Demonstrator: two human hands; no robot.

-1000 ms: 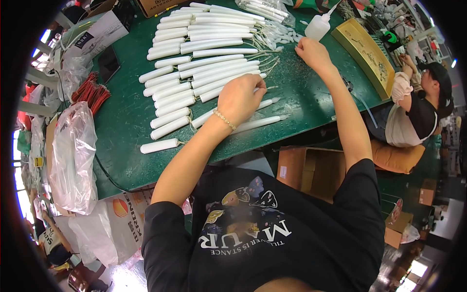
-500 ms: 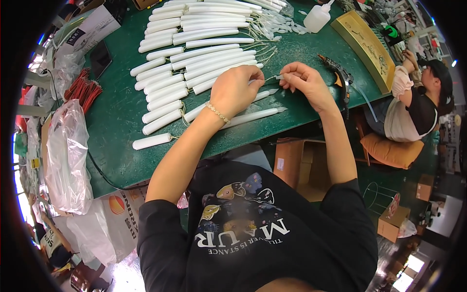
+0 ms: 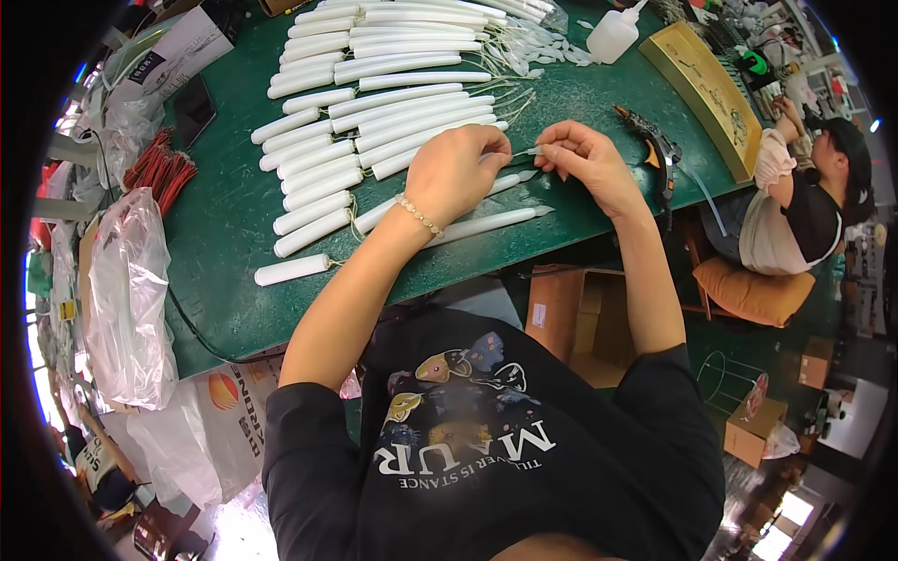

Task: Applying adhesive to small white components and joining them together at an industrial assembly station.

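Note:
My left hand (image 3: 456, 176), wearing a beaded bracelet, is closed in a pinch above the white candle-shaped tubes (image 3: 412, 140) on the green table. A thin wire comes out at its fingertips; whatever else lies inside that grip is hidden. Facing it, my right hand (image 3: 591, 166) pinches a small translucent flame-shaped tip (image 3: 534, 151) at the wire's end. Just below my hands, a tube with a pointed clear tip (image 3: 496, 224) lies near the table's front edge. Several more tubes stretch away in two columns, thin wires trailing from their ends.
Loose clear tips (image 3: 552, 49) lie in a pile at the far side beside a white squeeze bottle (image 3: 613, 37). To the right are a glue gun (image 3: 662, 154) and a gold tray (image 3: 746, 159). Red wires (image 3: 161, 170) and plastic bags (image 3: 131, 299) are left. A co-worker (image 3: 795, 192) sits at right.

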